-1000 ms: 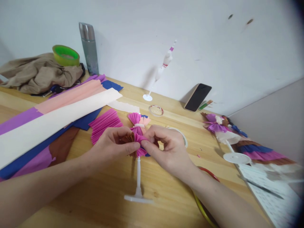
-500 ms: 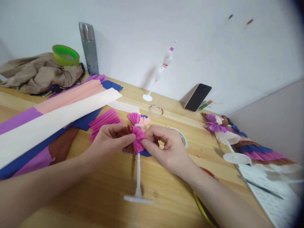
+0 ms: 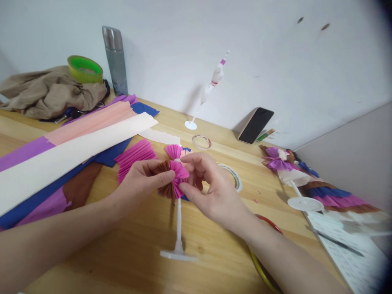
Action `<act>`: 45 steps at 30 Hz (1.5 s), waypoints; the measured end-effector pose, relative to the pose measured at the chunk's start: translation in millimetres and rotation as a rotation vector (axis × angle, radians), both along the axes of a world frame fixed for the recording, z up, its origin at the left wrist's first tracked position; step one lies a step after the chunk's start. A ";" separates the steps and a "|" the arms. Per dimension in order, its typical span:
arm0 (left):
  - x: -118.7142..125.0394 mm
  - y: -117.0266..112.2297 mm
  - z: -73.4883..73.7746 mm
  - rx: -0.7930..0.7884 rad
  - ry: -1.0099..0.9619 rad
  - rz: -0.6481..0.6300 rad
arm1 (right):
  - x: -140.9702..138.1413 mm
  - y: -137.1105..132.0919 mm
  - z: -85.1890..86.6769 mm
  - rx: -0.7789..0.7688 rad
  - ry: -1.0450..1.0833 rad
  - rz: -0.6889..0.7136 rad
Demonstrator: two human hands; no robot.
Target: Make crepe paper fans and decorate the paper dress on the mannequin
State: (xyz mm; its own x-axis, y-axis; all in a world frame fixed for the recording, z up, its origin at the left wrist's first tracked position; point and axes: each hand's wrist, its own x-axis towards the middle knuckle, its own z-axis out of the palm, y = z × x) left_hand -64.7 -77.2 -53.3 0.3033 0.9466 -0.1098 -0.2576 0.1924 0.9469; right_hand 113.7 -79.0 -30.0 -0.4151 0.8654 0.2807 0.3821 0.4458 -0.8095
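A white stand [image 3: 178, 228] on a flat base holds up a small figure dressed in pleated crepe paper. Its front piece is a pink crepe paper fan [image 3: 178, 173], with a brown pleated piece [image 3: 167, 190] beside it and bits of peach and blue behind. My left hand [image 3: 147, 177] pinches the pleats from the left between thumb and fingers. On the right side my right hand [image 3: 211, 183] curves around the figure, thumb and index finger apart; the thumb tip is at the pink fan's lower edge. Its other fingertips are partly hidden. A loose pink pleated strip [image 3: 134, 159] lies behind my left hand.
Crepe paper strips [image 3: 101, 143] spread across the left. Behind them are a brown cloth [image 3: 45, 94], a tape roll [image 3: 85, 69] and a bottle [image 3: 115, 61]. A slim white figure [image 3: 211, 83], a phone [image 3: 255, 125], a dressed doll [image 3: 280, 161] and a pen [image 3: 339, 243] are further right.
My right hand's fingers have spread from their pinch on the pink fan, the index finger lifting toward the figure's upper part. My left hand keeps its hold.
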 end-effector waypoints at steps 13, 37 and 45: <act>0.1 -1.4 -0.6 -0.023 -0.021 -0.051 | 4.3 4.1 0.6 -0.071 0.113 0.015; 1.3 -0.8 -1.7 -0.093 -0.081 -0.040 | 5.8 3.6 0.1 0.079 -0.038 0.037; 0.3 0.1 -5.4 -0.094 -0.080 -0.038 | 4.7 3.5 -0.4 0.073 -0.030 0.021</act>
State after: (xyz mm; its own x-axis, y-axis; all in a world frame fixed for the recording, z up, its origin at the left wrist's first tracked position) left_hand -64.4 -77.0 -58.7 0.3500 0.9209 -0.1714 -0.3225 0.2902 0.9010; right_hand 118.4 -75.5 -30.4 -0.4426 0.8341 0.3293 0.3958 0.5112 -0.7629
